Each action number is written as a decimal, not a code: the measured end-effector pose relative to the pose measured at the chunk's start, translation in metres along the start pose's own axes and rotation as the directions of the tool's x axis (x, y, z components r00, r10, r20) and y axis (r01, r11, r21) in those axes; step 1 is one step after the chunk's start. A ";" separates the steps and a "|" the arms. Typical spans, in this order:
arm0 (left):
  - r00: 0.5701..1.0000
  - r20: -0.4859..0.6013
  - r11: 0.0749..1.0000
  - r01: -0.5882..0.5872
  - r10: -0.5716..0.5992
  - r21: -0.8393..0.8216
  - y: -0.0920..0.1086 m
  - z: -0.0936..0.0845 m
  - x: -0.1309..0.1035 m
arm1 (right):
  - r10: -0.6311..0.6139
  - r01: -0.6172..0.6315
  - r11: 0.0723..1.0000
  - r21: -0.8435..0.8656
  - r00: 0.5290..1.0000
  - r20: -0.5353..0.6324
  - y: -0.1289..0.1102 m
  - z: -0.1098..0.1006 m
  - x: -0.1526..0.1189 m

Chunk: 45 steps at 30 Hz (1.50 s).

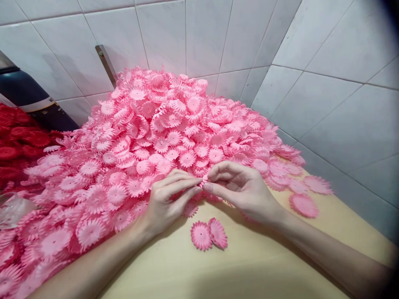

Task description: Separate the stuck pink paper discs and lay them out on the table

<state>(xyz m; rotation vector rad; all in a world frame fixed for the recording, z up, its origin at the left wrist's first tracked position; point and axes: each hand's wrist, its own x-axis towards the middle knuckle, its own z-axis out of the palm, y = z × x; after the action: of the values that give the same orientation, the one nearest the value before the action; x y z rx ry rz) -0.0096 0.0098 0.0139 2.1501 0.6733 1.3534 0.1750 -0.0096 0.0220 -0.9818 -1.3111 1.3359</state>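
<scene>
Between my two hands is a small pink petal disc point(204, 181), seen nearly edge-on and mostly covered by fingers. My left hand point(170, 197) pinches its left side between thumb and fingertips. From the right, my right hand point(238, 185) grips it with thumb and index finger, the other fingers curled. Just below them on the table point(174, 265) lie two scalloped pink flower discs point(201, 236), one overlapping the other. Behind my hands rises a large heap of pink flower discs point(174, 137), many with a small hole at the centre.
Red flower pieces point(18, 141) are piled at the far left beside a dark cylinder point(31, 93). A clear plastic object point(14, 209) sits at the left edge. Loose pink discs point(304, 204) lie at right. Tiled walls point(327, 104) enclose the back and right; a metal strip point(106, 64) leans behind the heap.
</scene>
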 end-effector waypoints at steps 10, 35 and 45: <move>1.000 0.001 1.000 -0.004 0.004 0.003 0.000 0.000 -0.001 | 0.016 -0.016 1.000 0.013 1.000 0.020 0.001 -0.002 0.001; 0.999 -0.004 0.999 -0.053 0.053 0.007 -0.004 0.002 -0.004 | 0.083 -0.083 0.996 0.029 0.996 -0.021 -0.007 0.002 0.002; 0.997 0.013 0.997 0.075 -0.075 -0.013 0.005 0.001 -0.001 | 0.040 -0.040 0.999 0.009 0.999 -0.001 -0.007 0.005 0.000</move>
<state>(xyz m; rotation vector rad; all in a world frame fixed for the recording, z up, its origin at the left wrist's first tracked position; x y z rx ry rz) -0.0081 0.0056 0.0162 2.0991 0.7306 1.3009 0.1715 -0.0114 0.0296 -1.0070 -1.2891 1.3704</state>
